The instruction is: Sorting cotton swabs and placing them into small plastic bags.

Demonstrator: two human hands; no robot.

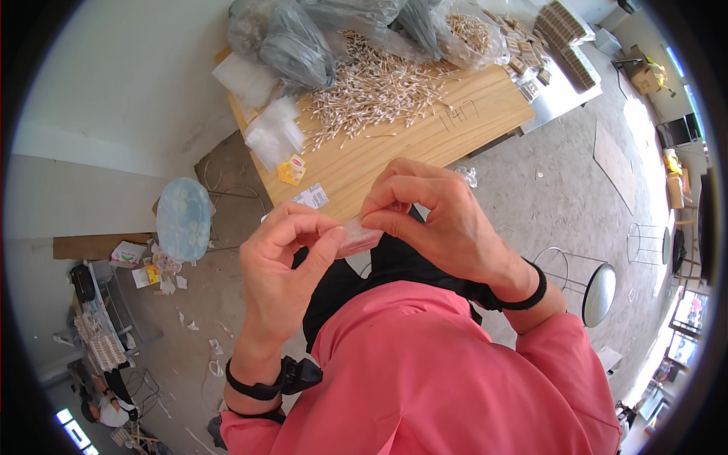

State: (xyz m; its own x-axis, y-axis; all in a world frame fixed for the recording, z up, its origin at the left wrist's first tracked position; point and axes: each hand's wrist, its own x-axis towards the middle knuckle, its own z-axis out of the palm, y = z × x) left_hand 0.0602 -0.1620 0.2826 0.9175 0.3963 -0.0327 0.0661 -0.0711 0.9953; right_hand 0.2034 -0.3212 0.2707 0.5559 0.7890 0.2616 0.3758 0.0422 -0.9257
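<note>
In front of my body, above the near edge of the table, both hands pinch a small clear plastic bag (359,241) that looks pinkish. My left hand (277,269) grips its left end between thumb and fingers. At its upper right edge, the thumb and fingertips of my right hand (447,220) are closed. Whether anything is inside the bag I cannot tell. Beyond my hands, a big loose pile of cotton swabs (379,95) covers the far part of the wooden table (478,114). Left of it lie flat clear bags (274,136), a yellow card (291,170) and a white printed card (311,197).
Grey plastic bags (297,42) and a clear bag of swabs (466,34) stand at the table's back. A blue-covered stool (183,220) is at left, a round metal stool (599,296) at right. Litter dots the floor. Another person (114,409) is at far lower left.
</note>
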